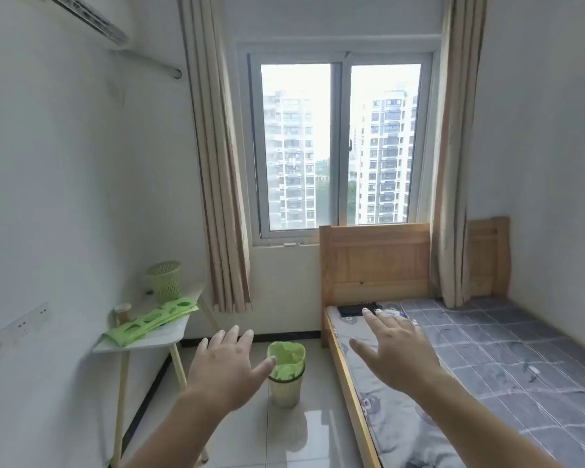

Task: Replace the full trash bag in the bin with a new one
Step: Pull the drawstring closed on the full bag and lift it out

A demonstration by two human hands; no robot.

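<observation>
Head view is taking in a small bedroom, with both bare hands reaching forward in the lower half of the frame. Left hand (228, 368) is hovering palm-down at lower centre-left, fingers spread and holding nothing, its thumb overlapping the near rim of the bin in the picture, though whether it is touching cannot be told. Right hand (394, 349) is hovering at lower centre-right over the edge of the bed (487, 366), fingers likewise splayed and empty. Between the two hands, a pale latticed trash bin (286, 390) is standing upright on the glossy tiled floor (250, 434), just beside the wooden bed frame. A light green trash bag (286, 358) is lining it, its top bunching up above the rim. At middle left, a small white side table (142, 342) is standing against the wall, carrying a flat stack of folded green bags (149, 324), a paper cup (122, 313) and a second green latticed basket (165, 278) at its far end. A dark flat object, too small to identify, (357, 309) is lying at the head of the bed, near the wooden headboard (374, 258). A window (340, 146) is filling the upper centre, showing tower blocks, with beige curtains (217, 163) hanging at both sides. An air conditioner (92, 18) is sitting at the upper left.
</observation>
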